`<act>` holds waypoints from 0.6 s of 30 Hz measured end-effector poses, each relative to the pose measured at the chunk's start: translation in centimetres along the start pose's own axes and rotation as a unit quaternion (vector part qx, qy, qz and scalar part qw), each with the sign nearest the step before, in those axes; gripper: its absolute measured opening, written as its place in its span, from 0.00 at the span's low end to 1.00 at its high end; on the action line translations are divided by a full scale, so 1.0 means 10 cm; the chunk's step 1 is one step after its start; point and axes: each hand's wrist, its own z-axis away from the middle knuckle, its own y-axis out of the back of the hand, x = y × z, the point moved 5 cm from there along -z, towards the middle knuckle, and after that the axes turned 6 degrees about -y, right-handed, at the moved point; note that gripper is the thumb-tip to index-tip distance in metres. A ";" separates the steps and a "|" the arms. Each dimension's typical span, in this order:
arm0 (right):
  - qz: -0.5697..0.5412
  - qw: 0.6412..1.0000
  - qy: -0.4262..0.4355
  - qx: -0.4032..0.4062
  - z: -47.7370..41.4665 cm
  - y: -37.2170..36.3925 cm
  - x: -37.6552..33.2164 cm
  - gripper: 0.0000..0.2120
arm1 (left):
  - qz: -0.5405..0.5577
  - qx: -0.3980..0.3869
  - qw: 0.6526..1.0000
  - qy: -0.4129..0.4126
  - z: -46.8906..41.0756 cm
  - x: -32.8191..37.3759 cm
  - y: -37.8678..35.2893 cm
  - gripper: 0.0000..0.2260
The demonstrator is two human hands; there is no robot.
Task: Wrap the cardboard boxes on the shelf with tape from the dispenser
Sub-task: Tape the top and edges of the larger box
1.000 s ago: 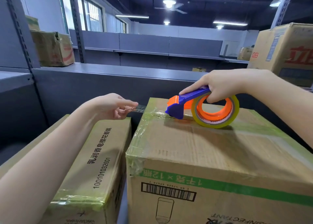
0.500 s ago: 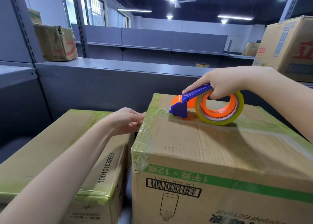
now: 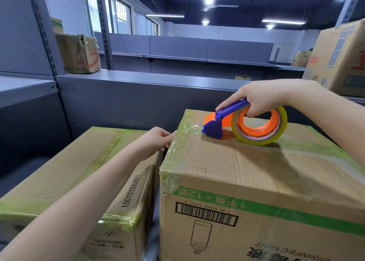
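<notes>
A tall cardboard box (image 3: 256, 173) with a green stripe and barcode stands in front of me, its edges covered in yellowish tape. My right hand (image 3: 264, 96) grips the blue handle of a blue and orange tape dispenser (image 3: 245, 126), whose nose rests on the box top near the far left corner. A lower taped cardboard box (image 3: 75, 171) stands to the left. My left hand (image 3: 156, 140) reaches into the gap between the boxes, its fingertips pressing the tape end against the tall box's upper left side edge.
Grey metal shelving (image 3: 128, 94) runs behind the boxes, with an upright post (image 3: 49, 49) at the left. A worn box (image 3: 78, 53) stands on the shelf at the back left, and a large box (image 3: 339, 59) at the right. More shelves lie further back.
My left hand drew a strip of tape out to the left, then came down and right and pressed it onto the tall box's left edge. The dispenser stayed nearly still.
</notes>
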 end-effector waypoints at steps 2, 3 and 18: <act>0.001 1.000 0.002 0.001 0.00 0.00 -0.01 0.31 | -0.011 0.022 0.999 -0.028 0.01 0.04 0.00 0.23; 0.003 1.000 0.001 0.003 0.00 0.00 -0.02 0.31 | -0.038 0.044 0.997 -0.052 0.01 0.10 0.03 0.18; 0.241 0.962 -0.062 0.108 0.00 0.01 -0.17 0.16 | -0.363 -0.120 0.896 -0.225 0.32 0.71 -0.25 0.24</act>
